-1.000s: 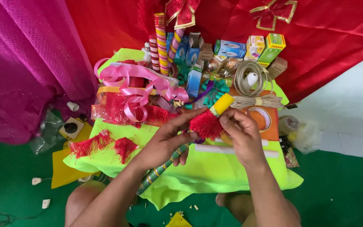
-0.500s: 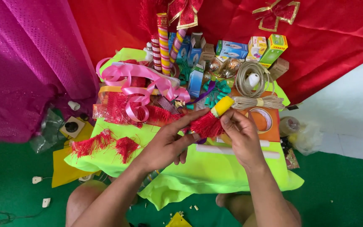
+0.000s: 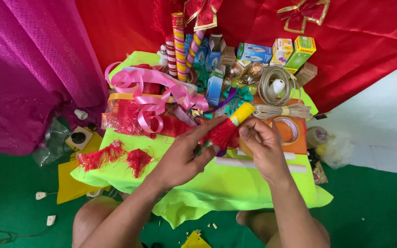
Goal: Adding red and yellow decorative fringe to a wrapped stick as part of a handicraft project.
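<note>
Both hands kept grasping the red-fringed stick (image 3: 224, 131); the left hand (image 3: 184, 156) slid nearer the fringe, the right hand (image 3: 263, 147) stayed pinching it.

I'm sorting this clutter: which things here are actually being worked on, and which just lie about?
In hand:
left hand
right hand
stick
red fringe

Lying about:
pink ribbon
loose red tassels
cord coil
small boxes
tape roll
</note>
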